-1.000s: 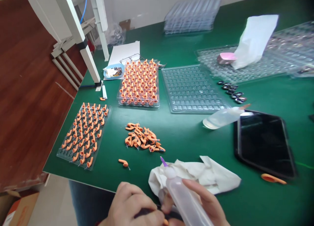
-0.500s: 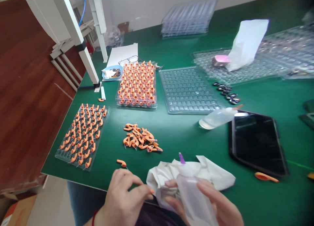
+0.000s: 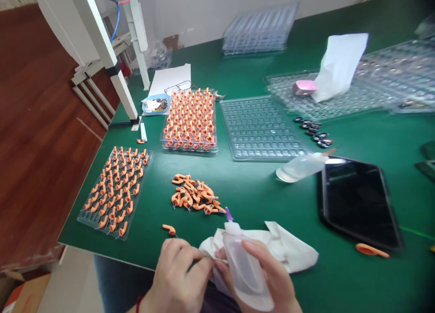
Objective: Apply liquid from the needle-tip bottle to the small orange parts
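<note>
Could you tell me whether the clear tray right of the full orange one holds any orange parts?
No, the clear tray shows only bare pockets.

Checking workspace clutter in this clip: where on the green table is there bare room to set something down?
Bare green table lies between the loose orange pile, the empty clear tray and the lying bottle; also right of the white cloth, below the black tablet. The far right is crowded with stacked trays.

Bottle tilts upright again, hands close in

The squeeze bottle (image 3: 243,263) in the right hand (image 3: 268,281) now points its purple tip away, and the left hand (image 3: 180,276) pinches close against the white cloth (image 3: 288,249).
</note>
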Motion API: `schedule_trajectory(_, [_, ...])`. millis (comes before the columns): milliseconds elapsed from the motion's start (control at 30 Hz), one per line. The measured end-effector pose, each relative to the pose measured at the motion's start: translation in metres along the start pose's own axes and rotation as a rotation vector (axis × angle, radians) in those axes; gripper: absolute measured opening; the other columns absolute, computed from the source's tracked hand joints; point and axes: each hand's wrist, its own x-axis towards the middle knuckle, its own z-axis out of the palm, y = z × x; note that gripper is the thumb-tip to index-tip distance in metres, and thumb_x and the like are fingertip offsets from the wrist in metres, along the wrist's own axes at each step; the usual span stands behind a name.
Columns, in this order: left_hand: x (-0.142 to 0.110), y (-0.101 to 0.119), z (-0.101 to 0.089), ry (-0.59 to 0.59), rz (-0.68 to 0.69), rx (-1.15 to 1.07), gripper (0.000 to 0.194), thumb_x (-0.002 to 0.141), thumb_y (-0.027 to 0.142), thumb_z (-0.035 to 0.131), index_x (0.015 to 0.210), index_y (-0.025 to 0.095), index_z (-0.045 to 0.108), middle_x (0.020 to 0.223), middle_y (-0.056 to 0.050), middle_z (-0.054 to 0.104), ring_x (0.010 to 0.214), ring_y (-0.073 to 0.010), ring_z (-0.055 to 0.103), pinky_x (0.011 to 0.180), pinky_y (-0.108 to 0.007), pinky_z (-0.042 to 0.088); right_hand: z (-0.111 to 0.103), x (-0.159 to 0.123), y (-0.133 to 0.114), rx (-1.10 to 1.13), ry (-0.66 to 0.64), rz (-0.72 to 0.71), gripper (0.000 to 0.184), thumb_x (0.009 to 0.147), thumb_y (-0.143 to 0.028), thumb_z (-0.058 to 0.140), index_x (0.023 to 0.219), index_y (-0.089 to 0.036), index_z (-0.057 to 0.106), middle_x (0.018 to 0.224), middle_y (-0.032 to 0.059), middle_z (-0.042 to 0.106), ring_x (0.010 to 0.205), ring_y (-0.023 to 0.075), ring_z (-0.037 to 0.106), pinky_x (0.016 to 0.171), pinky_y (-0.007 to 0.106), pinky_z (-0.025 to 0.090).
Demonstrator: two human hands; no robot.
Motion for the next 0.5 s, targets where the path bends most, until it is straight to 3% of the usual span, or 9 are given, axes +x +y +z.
schedule_trajectory(200, [0.000,-0.002,-0.006,0.071,-0.041,-0.051,0.006,0.091,0.009,0.063,0.090,0.013,0.067,0.074,-0.004,0.065,0.073,-0.0177,0.054,0.068,-0.031,0.047,-0.020,0.011,0.004,-0.049,-0.071,-0.050,0.068,0.079,0.000,0.071,0.138,-0.028,0.051,0.107,0.0044,0.066,0.082,0.0178,0.073,0.075,0.030,0.064])
schedule_trajectory(367, [-0.002,-0.005,-0.006,0.094,-0.095,-0.115,0.005,0.092,0.015,0.066,0.086,0.015,0.067,0.071,-0.003,0.067,0.070,-0.0162,0.056,0.067,-0.030,0.048,-0.025,0.017,0.006,-0.021,-0.066,-0.112,0.073,0.079,0.003,0.069,0.141,-0.031,0.050,0.114,0.0039,0.068,0.094,0.0191,0.073,0.080,0.029,0.064])
schedule_trajectory(500, [-0.004,-0.003,-0.007,0.127,-0.125,-0.112,0.012,0.093,0.024,0.066,0.084,0.017,0.068,0.069,-0.002,0.067,0.067,-0.0158,0.058,0.063,-0.029,0.049,-0.026,0.009,0.012,0.004,-0.011,-0.120,0.068,0.075,0.002,0.073,0.134,-0.029,0.059,0.100,0.0016,0.074,0.083,0.0218,0.073,0.072,0.032,0.063])
